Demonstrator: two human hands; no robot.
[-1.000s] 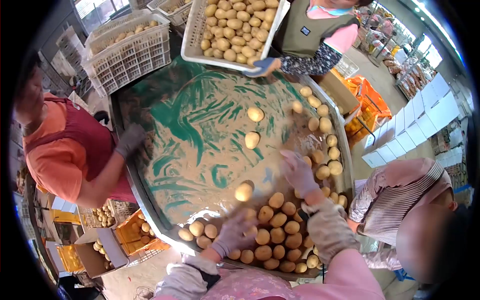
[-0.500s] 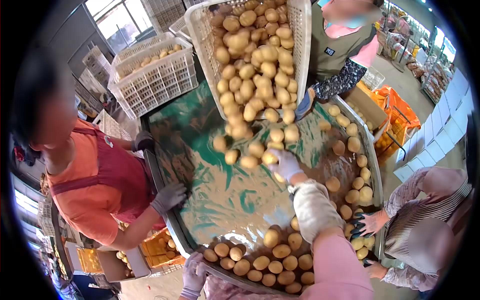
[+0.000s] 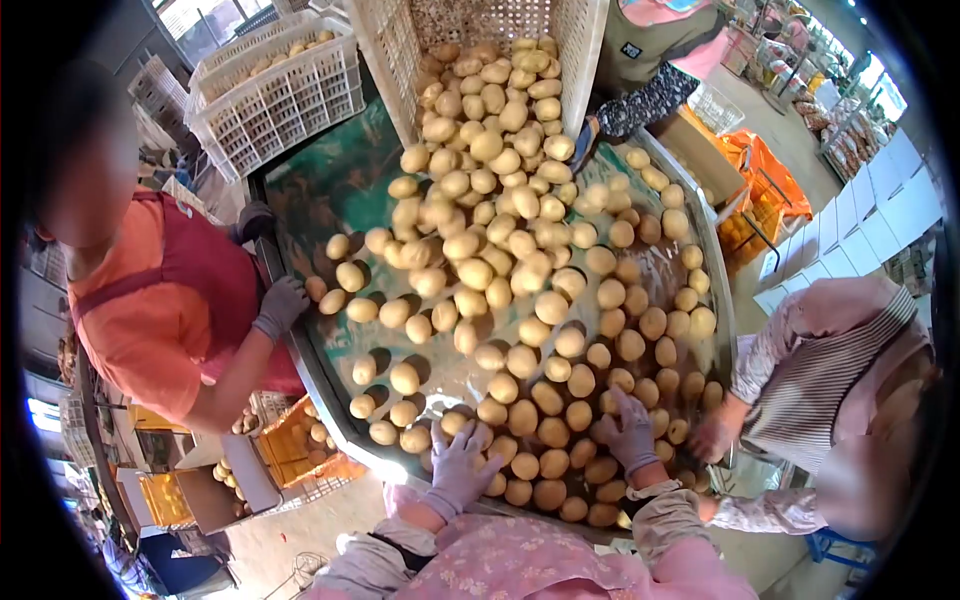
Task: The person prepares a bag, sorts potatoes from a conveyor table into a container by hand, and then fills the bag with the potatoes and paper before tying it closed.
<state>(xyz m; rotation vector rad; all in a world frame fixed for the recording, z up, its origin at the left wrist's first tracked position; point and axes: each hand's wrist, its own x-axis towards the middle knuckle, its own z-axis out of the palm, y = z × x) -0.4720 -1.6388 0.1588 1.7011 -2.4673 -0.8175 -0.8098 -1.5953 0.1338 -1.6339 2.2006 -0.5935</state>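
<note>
Many potatoes [image 3: 520, 355] are spread over a green table [image 3: 335, 165] coated with brown dirt. A white plastic crate [image 3: 385, 60] is tipped at the far side, and potatoes pour from its mouth. My left hand [image 3: 460, 470], in a pale lilac glove, rests over potatoes by the near rim with its fingers spread. My right hand [image 3: 630, 435], gloved alike, lies on potatoes farther right, fingers also apart. Neither hand is closed around a potato.
One person stands at left, gloved hand [image 3: 282, 305] on the table edge. Another's arm [image 3: 645, 100] reaches beside the tipped crate; a third person's hand [image 3: 718, 430] is at right. Another crate [image 3: 275, 95] stands far left. Boxes and an orange bag [image 3: 765, 180] lie beyond the right edge.
Far more potatoes now cover the table, spilled from the crate. My right hand has drawn back from the middle to the near side; my left hand has moved from the rim onto the potatoes.
</note>
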